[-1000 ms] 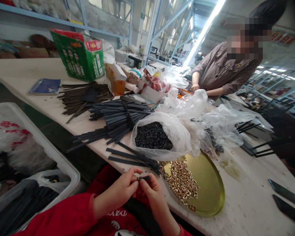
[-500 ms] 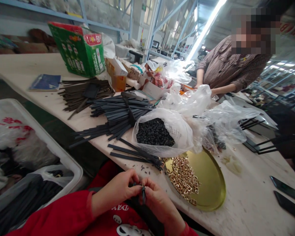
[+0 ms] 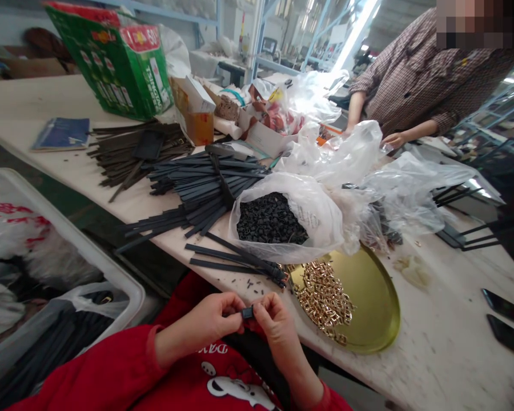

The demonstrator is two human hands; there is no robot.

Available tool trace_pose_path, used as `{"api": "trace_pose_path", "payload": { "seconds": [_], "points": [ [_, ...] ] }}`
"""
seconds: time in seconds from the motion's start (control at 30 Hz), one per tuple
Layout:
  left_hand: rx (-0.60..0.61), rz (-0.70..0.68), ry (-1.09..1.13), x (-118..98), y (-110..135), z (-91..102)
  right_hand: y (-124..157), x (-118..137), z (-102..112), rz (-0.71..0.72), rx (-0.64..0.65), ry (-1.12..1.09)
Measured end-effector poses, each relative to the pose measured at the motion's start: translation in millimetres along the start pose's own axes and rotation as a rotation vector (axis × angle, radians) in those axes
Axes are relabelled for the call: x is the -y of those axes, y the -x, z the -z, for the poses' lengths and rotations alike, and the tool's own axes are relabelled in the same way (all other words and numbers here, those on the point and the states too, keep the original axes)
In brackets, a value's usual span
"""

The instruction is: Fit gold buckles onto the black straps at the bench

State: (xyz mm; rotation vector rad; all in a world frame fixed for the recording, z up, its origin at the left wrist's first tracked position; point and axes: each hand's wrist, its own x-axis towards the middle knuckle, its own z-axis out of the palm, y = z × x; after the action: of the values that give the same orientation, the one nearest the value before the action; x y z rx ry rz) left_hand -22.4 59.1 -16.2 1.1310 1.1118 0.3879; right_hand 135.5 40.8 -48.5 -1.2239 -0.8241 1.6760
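Just off the table's front edge, my left hand (image 3: 220,314) and my right hand (image 3: 274,319) meet, both pinching a dark strap (image 3: 248,313) between thumb and fingers. Its short end shows in the gap between the fingertips; the fingers hide much of it, and whether a buckle or loop is on it I cannot tell. Close by on the table lie a few black straps (image 3: 223,266) with gold buckles at their ends. Beyond the right hand is a round gold tray (image 3: 374,297) bearing a heap of small gold buckles (image 3: 323,297). A plastic bag (image 3: 321,220) of small black loops (image 3: 272,220) stands behind it.
Bundles of black straps (image 3: 197,182) and brown straps (image 3: 124,151) spread across the table. Farther back stand a green carton (image 3: 124,74) and a blue booklet (image 3: 62,134). A white bin (image 3: 128,285) is at left. Across the table, a person's hands (image 3: 394,140) are near clear plastic bags.
My hands have turned the strap, so a flat dark piece now shows between the fingertips. The view has shifted slightly. The other person's hand has moved apart from the bag.
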Motion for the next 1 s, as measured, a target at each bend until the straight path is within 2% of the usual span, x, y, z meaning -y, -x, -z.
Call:
{"api": "trace_pose_path", "payload": {
  "seconds": [0.1, 0.23, 0.43, 0.53, 0.67, 0.73, 0.83, 0.93, 1.0],
  "points": [
    [0.020, 0.017, -0.006, 6, -3, 0.7, -2, -2, 3, -0.006, 0.016, 0.111],
    [0.012, 0.027, 0.050, 6, -1, 0.0, 3, 4, 8, -0.089, 0.147, 0.192],
    [0.100, 0.066, 0.389, 1, 8, 0.3, 10, 11, 6, -0.288, 0.245, -0.126],
    [0.126, 0.040, 0.453, 3, 13, 0.2, 12, 8, 6, -0.285, 0.244, -0.193],
    [0.142, 0.048, 0.434, 6, 16, 0.0, 16, 5, 6, -0.161, 0.228, -0.078],
    [0.169, 0.039, 0.404, 6, 17, 0.2, 18, 7, 7, -0.147, 0.237, -0.052],
    [0.211, 0.011, 0.379, 6, 19, -0.4, 20, 9, 8, -0.221, 0.269, -0.110],
    [0.198, 0.000, 0.371, 8, 20, -3.4, 23, 9, 8, -0.330, 0.321, -0.195],
    [0.183, 0.005, 0.379, 8, 20, -6.2, 26, 7, 8, -0.341, 0.325, -0.208]
  ]
}}
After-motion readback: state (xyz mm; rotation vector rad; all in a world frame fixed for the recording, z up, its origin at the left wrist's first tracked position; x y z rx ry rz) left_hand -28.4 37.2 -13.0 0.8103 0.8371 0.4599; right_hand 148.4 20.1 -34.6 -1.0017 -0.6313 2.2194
